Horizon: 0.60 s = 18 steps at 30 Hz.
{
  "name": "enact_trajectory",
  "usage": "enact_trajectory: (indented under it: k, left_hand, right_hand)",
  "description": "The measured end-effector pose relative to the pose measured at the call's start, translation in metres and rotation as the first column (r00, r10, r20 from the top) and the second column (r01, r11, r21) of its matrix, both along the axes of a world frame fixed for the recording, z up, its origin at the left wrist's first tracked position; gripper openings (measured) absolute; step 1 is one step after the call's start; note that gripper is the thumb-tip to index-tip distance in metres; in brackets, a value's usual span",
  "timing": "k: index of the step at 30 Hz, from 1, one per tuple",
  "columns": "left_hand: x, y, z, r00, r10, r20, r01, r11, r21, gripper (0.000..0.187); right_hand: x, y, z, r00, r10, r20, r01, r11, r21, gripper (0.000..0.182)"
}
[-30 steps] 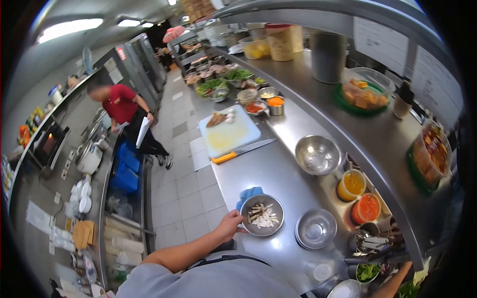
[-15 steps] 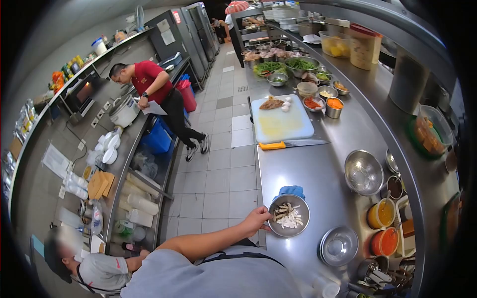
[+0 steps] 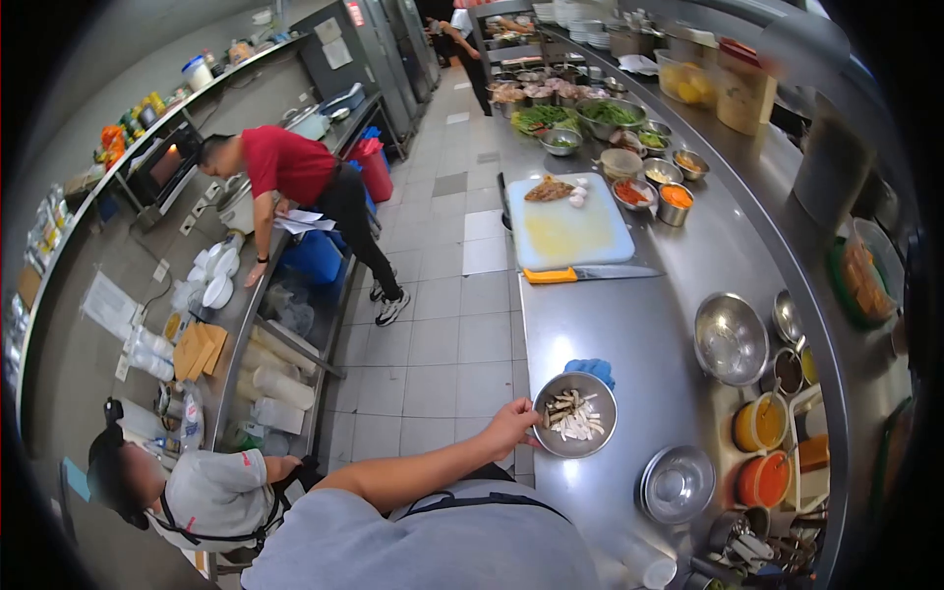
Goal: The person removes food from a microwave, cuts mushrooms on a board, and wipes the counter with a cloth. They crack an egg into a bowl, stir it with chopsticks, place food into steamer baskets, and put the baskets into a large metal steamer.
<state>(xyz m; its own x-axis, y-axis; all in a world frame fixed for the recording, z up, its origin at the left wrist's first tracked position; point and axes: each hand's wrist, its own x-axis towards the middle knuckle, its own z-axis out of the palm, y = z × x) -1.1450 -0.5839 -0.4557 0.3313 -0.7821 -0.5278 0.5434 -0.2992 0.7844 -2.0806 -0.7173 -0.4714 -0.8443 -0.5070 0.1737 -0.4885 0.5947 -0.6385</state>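
Note:
My left hand grips the left rim of a small metal bowl, its fingers closed on the edge. Cut mushroom pieces, some white and some brownish, lie in the bowl. A crumpled blue cloth shows just behind it on the steel counter. Nested metal bowls stand to the right of my hand. Farther up is a white cutting board with a brown piece of food and several white round pieces. A yellow-handled knife lies along its near edge. My right hand is out of view.
Sauce tubs, an empty metal bowl and utensils line the counter's right side, below a steel shelf. Bowls of cut vegetables stand beyond the board. One person in red leans on the left counter; another in grey is close behind-left.
The view has shifted slightly. My left hand keeps its hold on the bowl. The person in red has bent lower over the left counter, and the person in grey has shifted to the right.

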Motion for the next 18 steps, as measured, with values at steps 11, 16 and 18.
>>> enact_trajectory:
  k: [11,16,18]
  left_hand:
    - [-0.006,-0.051,-0.013,0.966,-0.252,-0.062,0.246,0.964,-0.097,0.01]
    - [-0.005,-0.082,-0.002,0.91,-0.401,-0.108,0.399,0.916,-0.041,0.011]
    - [-0.006,-0.095,-0.012,0.868,-0.476,-0.139,0.475,0.879,-0.043,0.01]
  right_hand:
    - [-0.055,0.163,0.058,0.78,0.465,0.419,0.121,0.544,-0.83,0.038]
    - [0.097,0.273,0.109,0.775,0.528,0.348,0.044,0.504,-0.863,0.037]
    - [0.234,0.267,0.139,0.788,0.513,0.34,0.088,0.454,-0.887,0.035]
